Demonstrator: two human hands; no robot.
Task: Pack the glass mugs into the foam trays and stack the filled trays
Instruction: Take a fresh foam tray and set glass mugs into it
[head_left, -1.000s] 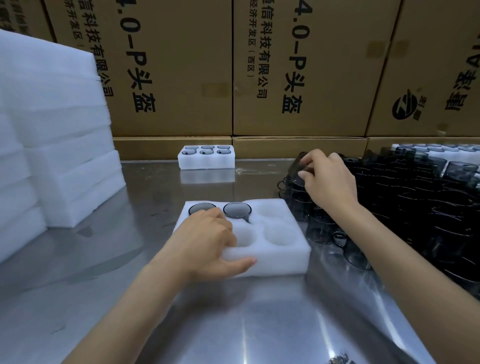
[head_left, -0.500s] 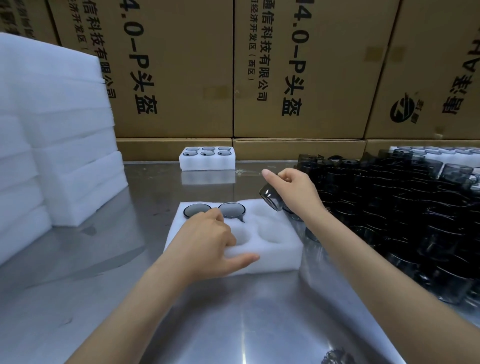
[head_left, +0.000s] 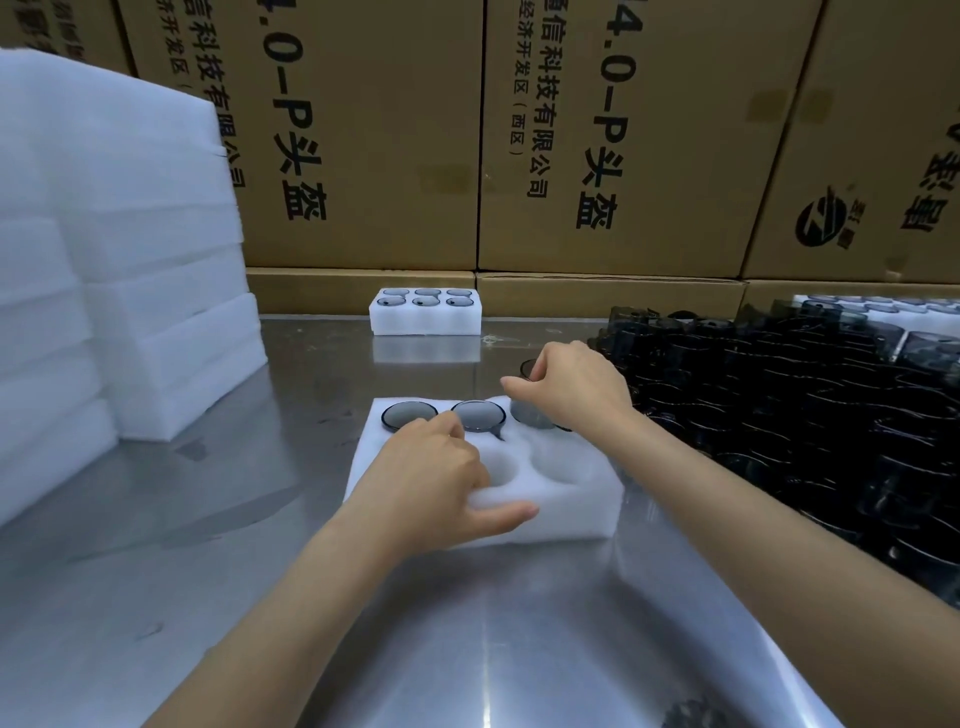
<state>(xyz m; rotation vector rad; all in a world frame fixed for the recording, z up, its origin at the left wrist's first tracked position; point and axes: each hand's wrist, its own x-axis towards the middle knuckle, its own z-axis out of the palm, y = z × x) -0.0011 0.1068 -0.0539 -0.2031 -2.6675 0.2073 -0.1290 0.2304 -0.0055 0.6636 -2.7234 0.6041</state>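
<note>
Head view gives me all I have, so I work outward from my own side. Nearest on the steel table (head_left: 218, 597), my left hand (head_left: 436, 483) rests on the foam tray (head_left: 571, 509), fingers curled over the near-left pocket and thumb stretched flat along the front edge, pinning the tray. Just beyond, my right hand (head_left: 576, 387) has its fingers clamped on a smoky glass mug (head_left: 530, 413), held over the far-right pocket and, as far as I can tell, not yet seated. Two mugs (head_left: 478, 414) already fill the rest of the far row.

My worry is the mug going in tilted: its rim could catch the soft foam lip and wedge, or knock the seated mug touching close beside it. If the left hand eases off, I judge the light tray may slide on the slick steel. My right forearm also passes close to the dense crowd of loose mugs (head_left: 779, 415) on the right, and a careless sweep could topple some.

Further back stands a filled tray (head_left: 425, 322), well apart. A stack of foam sheets (head_left: 119, 270) crowds the left, and cardboard boxes (head_left: 363, 130) wall off the rear.
</note>
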